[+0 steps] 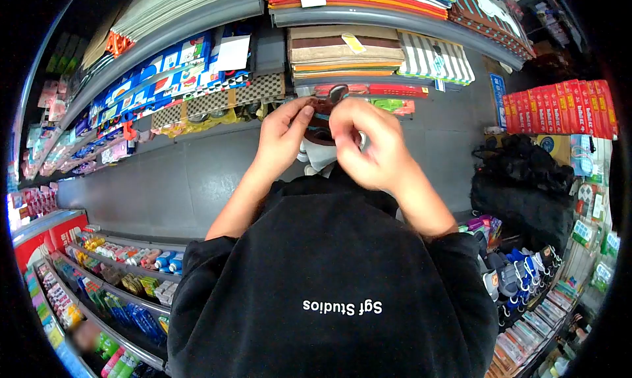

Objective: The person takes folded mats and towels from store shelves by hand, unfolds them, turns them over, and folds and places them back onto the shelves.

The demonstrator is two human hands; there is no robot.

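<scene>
My left hand (283, 133) pinches the edge of a glossy dark brown item (321, 105) between thumb and fingers, in front of my chest. A rounded brown loop stands up at the item's far end; its exact kind cannot be made out. Close on the other side is my right hand (370, 141), its fingers curled together and somewhat blurred by motion. Whatever those fingers hold is hidden. Below and between the hands, more brown and a pale surface show, partly covered by the hands.
Ahead, shelves carry folded striped towels (434, 56) and brown folded cloths (345, 49). Patterned blue textiles (158, 68) lie to the left. Red packages (559, 108) stand at the right above black fluffy goods (520, 167). Small-goods shelves (125, 279) line the lower left. Grey floor (191, 174) surrounds me.
</scene>
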